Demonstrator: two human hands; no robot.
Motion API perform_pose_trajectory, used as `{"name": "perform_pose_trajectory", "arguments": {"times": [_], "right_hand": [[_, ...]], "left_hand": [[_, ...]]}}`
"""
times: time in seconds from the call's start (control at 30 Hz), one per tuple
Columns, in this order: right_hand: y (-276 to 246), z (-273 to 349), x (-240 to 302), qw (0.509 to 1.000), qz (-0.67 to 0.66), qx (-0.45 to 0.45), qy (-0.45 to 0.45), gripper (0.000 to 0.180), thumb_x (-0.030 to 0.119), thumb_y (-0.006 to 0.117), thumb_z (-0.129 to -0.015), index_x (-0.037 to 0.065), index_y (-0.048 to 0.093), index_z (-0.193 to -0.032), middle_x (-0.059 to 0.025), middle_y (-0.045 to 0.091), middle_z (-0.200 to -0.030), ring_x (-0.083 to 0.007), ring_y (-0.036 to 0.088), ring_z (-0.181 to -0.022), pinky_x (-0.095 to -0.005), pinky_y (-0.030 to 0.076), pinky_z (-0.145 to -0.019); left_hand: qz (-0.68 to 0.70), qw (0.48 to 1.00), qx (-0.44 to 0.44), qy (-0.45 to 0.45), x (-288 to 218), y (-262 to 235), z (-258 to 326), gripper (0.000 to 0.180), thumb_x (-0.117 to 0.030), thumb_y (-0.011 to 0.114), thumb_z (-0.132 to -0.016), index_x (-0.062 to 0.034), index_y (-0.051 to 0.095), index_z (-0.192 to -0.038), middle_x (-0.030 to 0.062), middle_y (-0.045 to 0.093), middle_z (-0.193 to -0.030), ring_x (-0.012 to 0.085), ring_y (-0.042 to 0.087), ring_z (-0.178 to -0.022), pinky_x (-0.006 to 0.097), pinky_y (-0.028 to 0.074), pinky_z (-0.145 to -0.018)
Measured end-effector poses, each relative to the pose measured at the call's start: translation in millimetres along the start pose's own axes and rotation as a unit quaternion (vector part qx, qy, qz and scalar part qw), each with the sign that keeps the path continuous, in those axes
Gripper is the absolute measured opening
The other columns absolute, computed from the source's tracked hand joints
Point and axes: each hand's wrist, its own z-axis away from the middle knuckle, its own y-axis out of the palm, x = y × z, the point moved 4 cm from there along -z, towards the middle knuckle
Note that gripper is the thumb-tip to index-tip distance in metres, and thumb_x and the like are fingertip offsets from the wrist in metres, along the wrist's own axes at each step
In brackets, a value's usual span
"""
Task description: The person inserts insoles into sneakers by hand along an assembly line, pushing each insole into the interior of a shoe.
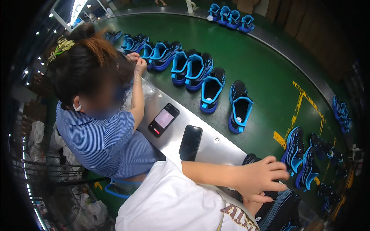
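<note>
My left hand (262, 178) reaches across from the white sleeve, its fingers bent and spread apart with nothing visible between them. Just below it, a part of my right hand (253, 206) shows; its fingers are hidden. Close beside both hands lies a black item with thin blue lines (284, 208), perhaps part of a shoe, cut off by the dark lower rim. I cannot tell whether either hand touches it. Behind my left wrist is a dark rounded bundle (251, 158) at the bench edge.
On the metal ledge (221, 154) lie a lit phone (164, 119) and a dark phone (190, 143). Black-and-blue shoes (241, 107) line the green belt (266, 69), with more shoes (295, 150) at right. A co-worker in a striped shirt (96, 131) sits to my left, hands (138, 63) near the shoes.
</note>
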Motion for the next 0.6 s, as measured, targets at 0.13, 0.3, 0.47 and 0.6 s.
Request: {"name": "perform_pose_trajectory", "arguments": {"times": [0.13,0.3,0.47,0.6], "right_hand": [[2,-2,-6,1.0,-0.006,-0.004,0.004,0.039,0.023,0.073,-0.058,0.006,0.052,-0.086,-0.013,0.047,-0.096,-0.0321,0.044,-0.093,-0.0415,0.037,-0.076],[-3,-8,-4,1.0,0.005,-0.007,0.006,0.038,0.022,0.075,-0.056,0.007,0.049,-0.081,-0.0117,0.043,-0.092,-0.0315,0.043,-0.09,-0.0407,0.036,-0.075],[-3,-10,-6,1.0,0.004,0.016,0.023,0.037,0.019,0.075,-0.055,0.008,0.05,-0.079,-0.0114,0.044,-0.092,-0.031,0.043,-0.091,-0.0403,0.036,-0.076],[-1,-6,-10,1.0,0.004,0.015,0.024,0.034,0.018,0.075,-0.056,0.007,0.051,-0.077,-0.0117,0.044,-0.092,-0.0312,0.043,-0.091,-0.0401,0.036,-0.077]], "left_hand": [[-0.13,0.978,0.12,-0.111,42,78,94,0.05,-0.038,0.06,-0.068,-0.0068,0.053,-0.106,0.016,0.046,-0.116,0.0304,0.04,-0.113,0.053,0.029,-0.088],[-0.173,0.949,0.178,-0.193,64,106,125,0.053,-0.043,0.059,-0.067,-0.0039,0.054,-0.102,0.0131,0.05,-0.108,0.0282,0.044,-0.103,0.045,0.034,-0.082],[-0.186,0.953,0.153,-0.184,64,111,125,0.049,-0.041,0.06,-0.064,-0.003,0.057,-0.095,0.0087,0.051,-0.095,0.0245,0.046,-0.092,0.04,0.036,-0.076],[-0.17,0.955,0.146,-0.192,61,114,127,0.048,-0.04,0.061,-0.064,-0.0033,0.058,-0.093,0.0068,0.051,-0.091,0.0221,0.046,-0.087,0.037,0.036,-0.072]]}}
